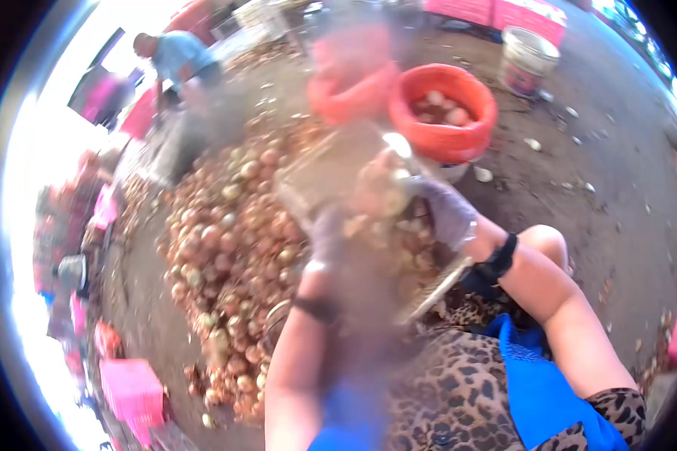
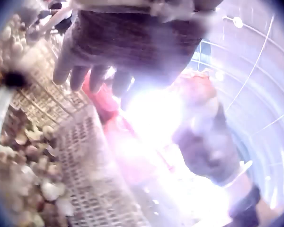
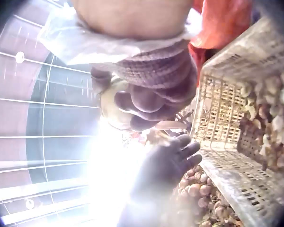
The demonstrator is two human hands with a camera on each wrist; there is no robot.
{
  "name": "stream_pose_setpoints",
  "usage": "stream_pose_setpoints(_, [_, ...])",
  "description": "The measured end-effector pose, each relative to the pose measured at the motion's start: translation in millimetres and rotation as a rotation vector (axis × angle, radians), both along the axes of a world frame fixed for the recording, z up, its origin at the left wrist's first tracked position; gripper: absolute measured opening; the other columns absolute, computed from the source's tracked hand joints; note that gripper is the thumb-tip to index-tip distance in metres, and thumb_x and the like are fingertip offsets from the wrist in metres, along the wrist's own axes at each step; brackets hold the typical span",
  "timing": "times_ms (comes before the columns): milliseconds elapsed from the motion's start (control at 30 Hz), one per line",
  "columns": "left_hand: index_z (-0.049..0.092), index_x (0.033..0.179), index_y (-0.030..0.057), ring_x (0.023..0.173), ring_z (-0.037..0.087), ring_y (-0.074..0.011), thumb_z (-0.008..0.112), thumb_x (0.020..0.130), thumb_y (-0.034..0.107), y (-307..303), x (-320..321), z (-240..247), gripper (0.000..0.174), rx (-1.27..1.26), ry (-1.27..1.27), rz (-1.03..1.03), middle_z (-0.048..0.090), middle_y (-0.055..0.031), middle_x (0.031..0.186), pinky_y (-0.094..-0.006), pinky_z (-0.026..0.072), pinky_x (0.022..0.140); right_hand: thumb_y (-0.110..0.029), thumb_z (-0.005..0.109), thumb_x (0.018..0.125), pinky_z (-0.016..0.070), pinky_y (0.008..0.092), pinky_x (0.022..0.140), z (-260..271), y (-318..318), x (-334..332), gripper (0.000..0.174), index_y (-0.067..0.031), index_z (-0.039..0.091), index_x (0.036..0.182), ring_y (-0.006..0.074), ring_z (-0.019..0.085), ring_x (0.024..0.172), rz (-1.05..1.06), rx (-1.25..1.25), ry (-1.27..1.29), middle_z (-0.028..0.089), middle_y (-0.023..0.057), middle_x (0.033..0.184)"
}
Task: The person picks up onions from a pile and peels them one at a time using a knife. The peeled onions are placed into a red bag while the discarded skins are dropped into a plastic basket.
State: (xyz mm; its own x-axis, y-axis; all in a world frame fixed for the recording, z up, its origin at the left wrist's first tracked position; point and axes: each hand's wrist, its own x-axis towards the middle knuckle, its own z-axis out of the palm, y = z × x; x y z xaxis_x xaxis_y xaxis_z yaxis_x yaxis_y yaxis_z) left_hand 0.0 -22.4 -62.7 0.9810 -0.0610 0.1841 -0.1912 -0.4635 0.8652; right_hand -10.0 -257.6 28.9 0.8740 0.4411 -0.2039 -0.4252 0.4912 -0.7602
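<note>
My gloved right hand [image 1: 447, 214] [image 3: 154, 92] has its fingers curled round a pale onion [image 3: 114, 106], above a worn plastic crate [image 1: 438, 289] [image 2: 92, 165] [image 3: 220, 111] that contains onions. My gloved left hand [image 1: 327, 237] [image 2: 128, 49] [image 3: 168, 165] is near the crate's left side in the head view, its fingers loosely extended and no object seen in them. Glare covers part of the left wrist view, where my right hand [image 2: 206, 146] is blurred. A smudge hides part of the crate in the head view.
A large heap of onions [image 1: 226, 240] covers the ground on the left. Beyond the crate are a red-lined bucket [image 1: 447, 139] holding onions and a red bag [image 1: 353, 83]. A white bucket [image 1: 528, 62] stands farther back. Another person [image 1: 180, 64] bends over at upper left.
</note>
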Motion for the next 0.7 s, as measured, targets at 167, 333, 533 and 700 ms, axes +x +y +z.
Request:
stream_pose_setpoints(167, [0.055, 0.121, 0.0045, 0.094, 0.063, -0.0204, 0.075, 0.078, 0.010, -7, -5, 20, 0.048, -0.594, 0.212, -0.081, 0.066, -0.0115, 0.105, -0.0288, 0.0554, 0.078, -0.023, 0.065, 0.091, 0.0578, 0.0271, 0.062, -31, 6, 22, 0.033, -0.0036, 0.060, 0.117, 0.0142, 0.068, 0.072, -0.037, 0.161, 0.225, 0.070, 0.0060, 0.096])
stream_pose_setpoints(333, [0.047, 0.128, 0.0055, 0.111, 0.054, -0.0257, 0.075, 0.077, 0.021, -7, 28, -31, 0.061, -1.402, 0.679, -0.191, 0.051, -0.0141, 0.124, -0.0448, 0.0508, 0.094, -0.031, 0.058, 0.096, 0.0495, 0.0288, 0.067, -43, 27, 13, 0.029, -0.0044, 0.062, 0.108, 0.0123, 0.062, 0.082, -0.025, 0.103, 0.240, 0.066, 0.0046, 0.096])
stream_pose_setpoints(533, [0.046, 0.129, 0.0012, 0.107, 0.057, -0.0282, 0.077, 0.069, 0.040, -19, 7, 50, 0.078, -1.205, 0.444, -0.185, 0.055, -0.0130, 0.118, -0.0428, 0.0510, 0.092, -0.025, 0.065, 0.088, 0.0484, 0.0323, 0.060, -36, 21, 5, 0.020, -0.0061, 0.068, 0.091, 0.0193, 0.062, 0.065, -0.117, -0.694, -0.230, 0.067, 0.0065, 0.075])
stream_pose_setpoints(700, [0.048, 0.127, 0.0037, 0.105, 0.055, -0.0201, 0.069, 0.083, 0.036, 5, 16, 26, 0.058, -1.391, 0.492, -0.388, 0.055, -0.0079, 0.116, -0.0325, 0.0462, 0.096, -0.023, 0.066, 0.085, 0.0521, 0.0383, 0.066, -24, 15, -8, 0.017, -0.0072, 0.068, 0.091, 0.0306, 0.065, 0.070, -0.109, -0.945, -0.662, 0.067, 0.0146, 0.077])
